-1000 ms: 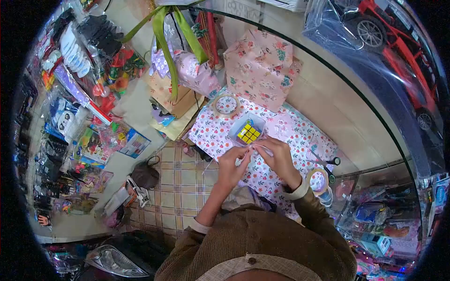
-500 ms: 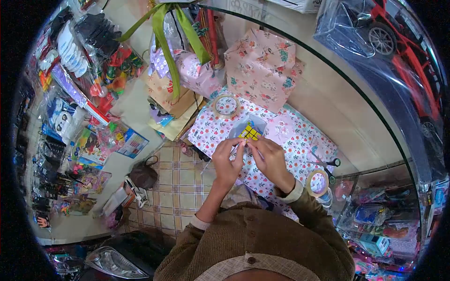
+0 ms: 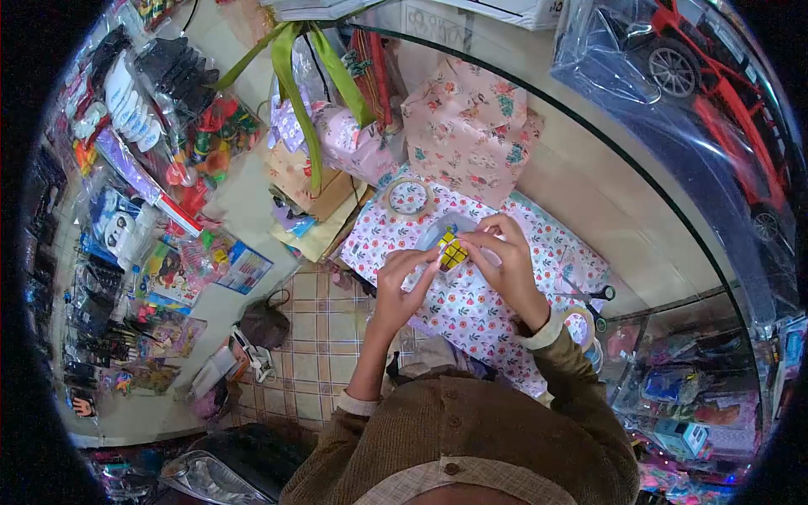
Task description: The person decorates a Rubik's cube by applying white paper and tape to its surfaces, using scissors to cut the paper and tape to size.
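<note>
The floral-covered table [image 3: 471,313] bears a tape roll [image 3: 409,218] by its far edge, a pale container [image 3: 433,235], and, near its right edge, scissors [image 3: 587,297] and another roll [image 3: 582,311].

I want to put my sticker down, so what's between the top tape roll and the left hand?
Only bare flowery paper lies between the top tape roll and left hand in the head view.

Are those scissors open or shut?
Open: the handles of the scissors are spread apart, and the thin blades point different ways.

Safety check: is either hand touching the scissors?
No, the scissors lie apart, with left hand and right hand both at the yellow-faced cube.
</note>
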Motion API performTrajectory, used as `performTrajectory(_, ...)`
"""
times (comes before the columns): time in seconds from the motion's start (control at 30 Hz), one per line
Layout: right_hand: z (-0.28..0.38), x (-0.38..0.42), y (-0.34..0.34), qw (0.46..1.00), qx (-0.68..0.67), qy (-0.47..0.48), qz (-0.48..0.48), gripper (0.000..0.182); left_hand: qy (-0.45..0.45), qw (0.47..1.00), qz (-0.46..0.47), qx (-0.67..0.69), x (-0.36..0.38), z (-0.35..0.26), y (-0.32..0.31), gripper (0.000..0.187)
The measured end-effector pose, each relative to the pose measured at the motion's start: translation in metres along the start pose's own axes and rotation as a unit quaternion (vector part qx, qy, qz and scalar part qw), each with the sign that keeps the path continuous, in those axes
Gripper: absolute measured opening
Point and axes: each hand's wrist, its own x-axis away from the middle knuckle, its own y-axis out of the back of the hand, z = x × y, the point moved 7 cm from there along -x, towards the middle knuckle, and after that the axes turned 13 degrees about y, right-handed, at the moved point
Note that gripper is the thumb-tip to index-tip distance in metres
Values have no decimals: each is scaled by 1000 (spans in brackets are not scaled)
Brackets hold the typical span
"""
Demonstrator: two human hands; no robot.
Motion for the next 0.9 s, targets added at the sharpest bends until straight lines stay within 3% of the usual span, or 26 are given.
performTrajectory(0.1,-1,-1,-4,999,30,28,9,18,152,978,45,134,4,24,-7,26)
performTrajectory(0.2,2,-5,-7,998,16,53,16,17,246,917,118,291,7,34,-15,29)
performTrajectory(0.4,0,-8,-11,996,12,80,28,21,327,840,227,368,13,55,-23,32)
performTrajectory(0.6,-20,-10,-19,981,-139,-55,125,24,301,851,248,351,-5,61,-21,31)
performTrajectory(0.8,-32,-13,-17,989,-105,-1,109,15,285,819,281,411,-10,71,-37,30)
performTrajectory(0.9,-39,-8,-21,974,-156,-103,125,13,280,796,263,469,-11,74,-43,33)
